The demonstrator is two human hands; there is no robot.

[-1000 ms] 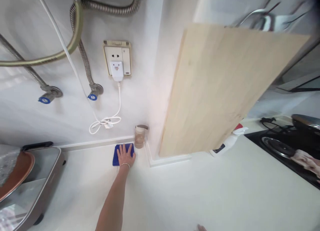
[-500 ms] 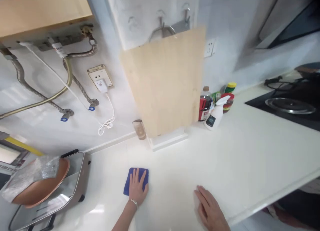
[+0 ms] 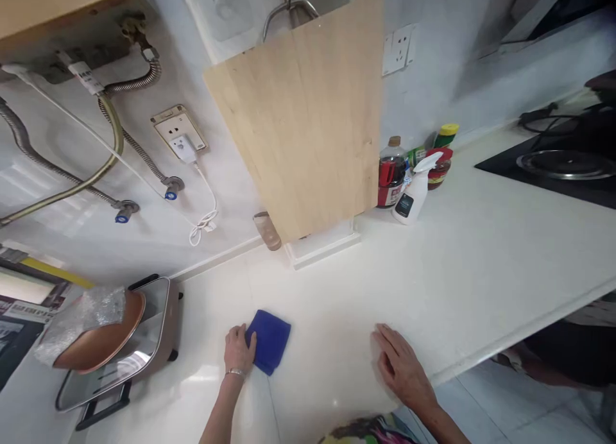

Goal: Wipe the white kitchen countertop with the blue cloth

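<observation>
A folded blue cloth (image 3: 270, 342) lies flat and slightly turned on the white countertop (image 3: 327, 315). My left hand (image 3: 239, 349), with a bracelet at the wrist, rests on the counter at the cloth's left edge. Its fingers are bent a little and point away from me; the thumb is spread toward the cloth and meets its edge. Well to the right, my right hand (image 3: 400, 367) lies on the counter with its fingers stretched out and close together, holding nothing.
A pan appliance (image 3: 163, 328) with a copper-coloured pan (image 3: 103, 348) and bubble wrap stands left. A wooden board (image 3: 308, 123) hangs on the pillar. Right of it are a spray bottle (image 3: 414, 194), a dark bottle (image 3: 391, 174) and jars. A black cooktop (image 3: 568, 165) sits far right.
My left hand has moved off the top of the cloth to its left side. The cloth now lies turned clockwise and fully visible. My right hand stays on the counter; the view has shifted.
</observation>
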